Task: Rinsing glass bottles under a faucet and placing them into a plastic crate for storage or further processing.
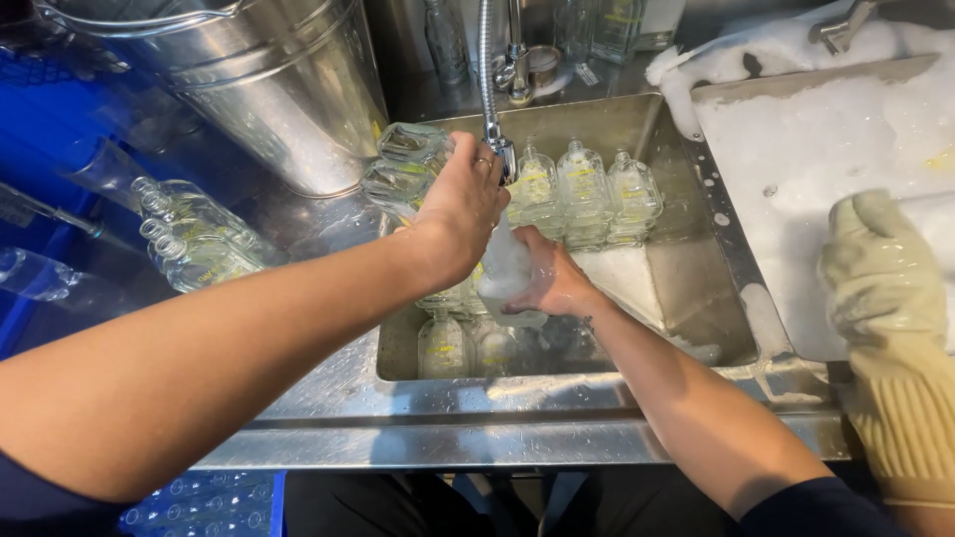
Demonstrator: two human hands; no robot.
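My left hand [460, 204] grips the end of the flexible metal spray hose [487, 70] over the steel sink [686, 179]. A ring shows on one finger. Just below it my right hand [552, 278] holds a clear glass bottle [505, 273], foamy and wet, under the hose nozzle. Two clear bottles [403, 164] lie tilted at the sink's back left corner, beside my left hand. Three square clear bottles [585, 189] stand upright in a row at the back of the sink. More bottles [443, 346] lie in the sink bottom beneath my hands.
A large galvanised bucket [269, 89] stands on the counter at back left. Several clear bottles [194, 239] lie on the wet counter to the left, near a blue crate [40, 109]. On the right, another person's yellow-gloved hand [880, 288] rests at a basin full of suds [816, 149].
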